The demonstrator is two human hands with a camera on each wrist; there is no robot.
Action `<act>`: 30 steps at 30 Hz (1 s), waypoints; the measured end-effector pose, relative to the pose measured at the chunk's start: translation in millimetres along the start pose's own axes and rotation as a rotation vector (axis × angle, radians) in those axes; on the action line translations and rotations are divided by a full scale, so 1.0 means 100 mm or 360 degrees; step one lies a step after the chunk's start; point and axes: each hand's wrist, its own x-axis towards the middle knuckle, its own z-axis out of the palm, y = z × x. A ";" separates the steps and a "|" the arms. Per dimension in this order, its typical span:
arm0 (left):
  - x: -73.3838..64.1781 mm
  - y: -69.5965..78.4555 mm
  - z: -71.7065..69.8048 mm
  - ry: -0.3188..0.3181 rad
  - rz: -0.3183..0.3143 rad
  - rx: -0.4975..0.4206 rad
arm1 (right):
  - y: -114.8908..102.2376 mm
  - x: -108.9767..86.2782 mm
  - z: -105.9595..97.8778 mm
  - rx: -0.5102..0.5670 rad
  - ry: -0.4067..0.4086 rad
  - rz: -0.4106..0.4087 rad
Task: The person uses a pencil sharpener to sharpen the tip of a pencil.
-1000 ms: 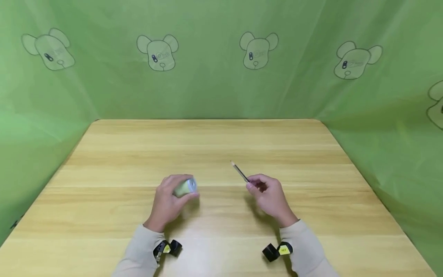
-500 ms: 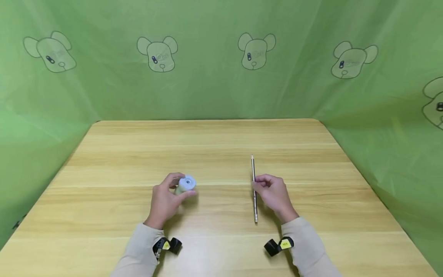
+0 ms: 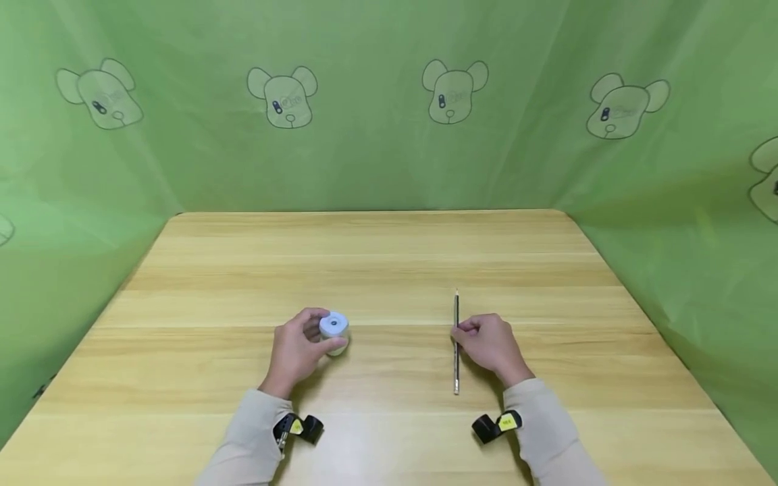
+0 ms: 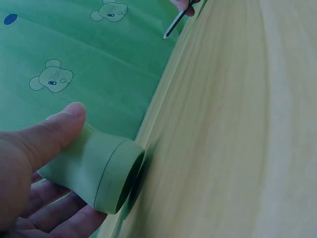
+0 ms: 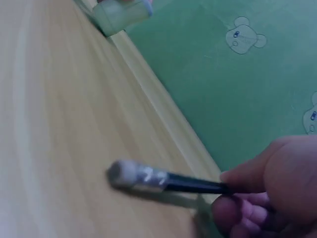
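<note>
In the head view my left hand [image 3: 293,354] grips a round pencil sharpener [image 3: 333,325] with a pale green body and a light blue top that has a small hole. The left wrist view shows the thumb along one side of the sharpener [image 4: 94,166], and its wide base right at the tabletop. To the right, my right hand [image 3: 489,345] pinches a dark pencil [image 3: 456,307] by the middle between thumb and fingers. Its point faces away from me and its silvery eraser end faces me. From the right wrist, the eraser end of the pencil [image 5: 190,183] lies close over the wood.
Both hands work over a light wooden table [image 3: 389,270]. Green sheeting [image 3: 371,162] printed with bear heads stands behind it and along both sides. Black camera mounts [image 3: 485,428] sit at both wrists, low over the tabletop.
The sharpener has turned from lying tilted to upright, and lowered. The pencil has swung from pointing up-left to straight away from me, and moved slightly right with my hand.
</note>
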 end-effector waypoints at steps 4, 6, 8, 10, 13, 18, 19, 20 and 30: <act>0.01 -0.01 0.03 -0.0029 0.0025 -0.0011 | 0.05 0.01 -0.06 -0.0074 -0.0029 0.0000; 0.01 -0.01 0.03 -0.0039 0.0040 -0.0017 | 0.08 0.02 -0.08 -0.0104 -0.0027 -0.0010; 0.00 -0.01 0.03 -0.0048 0.0052 -0.0021 | 0.10 0.03 -0.09 -0.0120 -0.0010 -0.0020; 0.00 -0.01 0.03 -0.0057 0.0061 -0.0022 | 0.11 0.04 -0.09 -0.0130 0.0016 -0.0028; 0.00 -0.02 0.03 -0.0068 0.0068 -0.0021 | 0.13 0.04 -0.07 -0.0127 0.0037 -0.0039; 0.00 -0.03 0.03 -0.0109 0.0062 -0.0059 | 0.13 0.04 -0.03 -0.0125 0.0036 -0.0023; 0.00 -0.04 0.03 -0.0121 0.0059 -0.0067 | 0.13 0.04 -0.03 -0.0130 0.0035 -0.0016; 0.00 -0.04 0.03 -0.0130 0.0056 -0.0069 | 0.13 0.04 -0.02 -0.0136 0.0036 -0.0011; 0.01 -0.04 0.01 -0.0151 0.0074 -0.0072 | 0.12 0.03 -0.04 -0.0168 0.0043 -0.0028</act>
